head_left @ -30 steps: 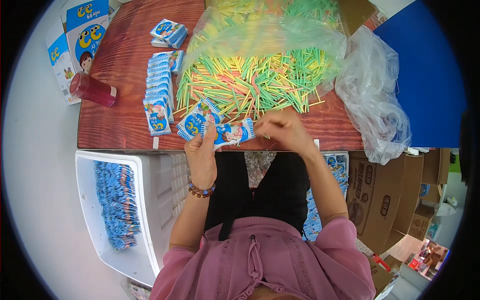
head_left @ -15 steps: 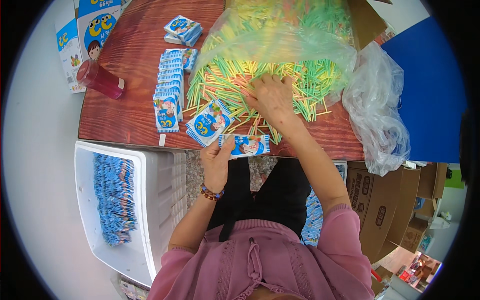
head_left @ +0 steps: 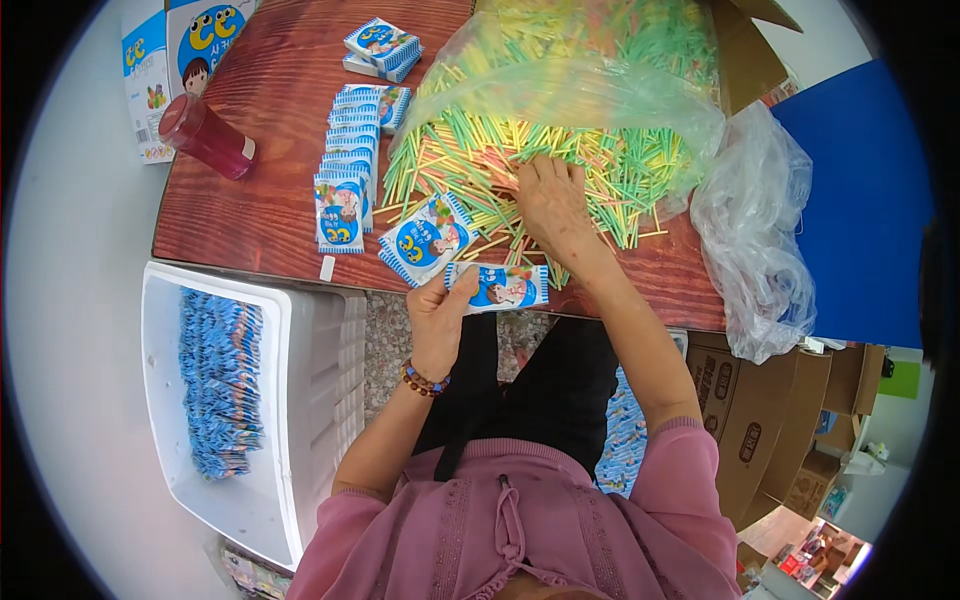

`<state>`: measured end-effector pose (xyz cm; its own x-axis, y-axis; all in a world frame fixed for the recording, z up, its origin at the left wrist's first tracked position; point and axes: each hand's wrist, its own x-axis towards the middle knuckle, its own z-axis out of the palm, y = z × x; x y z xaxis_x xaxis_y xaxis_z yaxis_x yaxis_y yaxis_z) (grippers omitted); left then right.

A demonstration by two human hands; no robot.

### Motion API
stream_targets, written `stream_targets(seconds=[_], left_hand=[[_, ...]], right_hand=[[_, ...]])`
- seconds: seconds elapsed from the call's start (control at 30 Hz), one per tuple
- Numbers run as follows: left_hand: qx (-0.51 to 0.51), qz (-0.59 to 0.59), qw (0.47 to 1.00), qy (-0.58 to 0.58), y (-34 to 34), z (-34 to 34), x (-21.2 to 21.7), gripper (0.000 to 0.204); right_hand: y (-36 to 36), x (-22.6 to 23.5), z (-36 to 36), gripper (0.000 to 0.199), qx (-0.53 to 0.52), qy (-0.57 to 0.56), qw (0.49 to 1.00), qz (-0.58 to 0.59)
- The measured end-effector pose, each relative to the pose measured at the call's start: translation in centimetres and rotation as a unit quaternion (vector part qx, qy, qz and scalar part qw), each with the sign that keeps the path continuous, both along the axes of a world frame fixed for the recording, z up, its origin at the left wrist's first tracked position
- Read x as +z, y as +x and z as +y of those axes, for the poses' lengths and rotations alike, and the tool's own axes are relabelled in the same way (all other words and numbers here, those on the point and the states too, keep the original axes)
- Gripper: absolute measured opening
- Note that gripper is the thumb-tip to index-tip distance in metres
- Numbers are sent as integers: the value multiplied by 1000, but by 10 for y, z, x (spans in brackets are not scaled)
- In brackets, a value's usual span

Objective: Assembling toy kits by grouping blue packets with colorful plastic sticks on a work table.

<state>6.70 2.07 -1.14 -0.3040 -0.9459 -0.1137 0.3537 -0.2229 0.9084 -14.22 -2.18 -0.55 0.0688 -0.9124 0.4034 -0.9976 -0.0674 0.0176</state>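
My left hand point(head_left: 436, 322) pinches one end of a small blue-and-white packet point(head_left: 503, 288) at the table's front edge, thumb on top. Just behind it, more such packets point(head_left: 428, 238) lie in a small overlapping stack. My right hand point(head_left: 556, 212) is down in the near side of a heap of thin yellow, green and pink sticks point(head_left: 462, 150). Its fingers are bent and closed on some of them; the fingertips are partly hidden. The heap spills from a large clear plastic bag point(head_left: 590, 85).
An overlapping row of packets point(head_left: 350, 150) and a small stack point(head_left: 383, 45) lie left of the heap. A pink-red jar point(head_left: 208, 137) is near the table's left side. A white bin point(head_left: 290, 400) of packets stands below left. Crumpled clear plastic point(head_left: 755, 230) hangs over the right edge.
The fingers of my right hand have drawn together and curled into the sticks. My left hand keeps its packet in nearly the same place. The whole view has shifted slightly.
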Motion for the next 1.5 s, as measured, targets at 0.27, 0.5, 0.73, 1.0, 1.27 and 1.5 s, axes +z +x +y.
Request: stream_targets(seconds=[0.27,0.5,0.73,1.0,1.27,1.5], left_hand=[[-11,6,1000,8,3,0,-3,13],[-2,0,1000,8,0,0,-3,15],[15,27,999,24,-1,0,-1,14],[11,28,999,22,-2,1,1,13],[12,15,1000,22,-4,0,1,12],[29,28,999,30,-6,0,3,14]], right_hand=[[-17,16,11,14,-36,79,971,-224],[-41,13,32,14,-81,44,802,-590],[-54,7,51,23,4,-70,472,-879],[-49,0,57,14,112,-81,367,-920],[-42,-22,61,8,59,-122,696,-705],[-32,-20,65,7,-40,-58,808,-585]])
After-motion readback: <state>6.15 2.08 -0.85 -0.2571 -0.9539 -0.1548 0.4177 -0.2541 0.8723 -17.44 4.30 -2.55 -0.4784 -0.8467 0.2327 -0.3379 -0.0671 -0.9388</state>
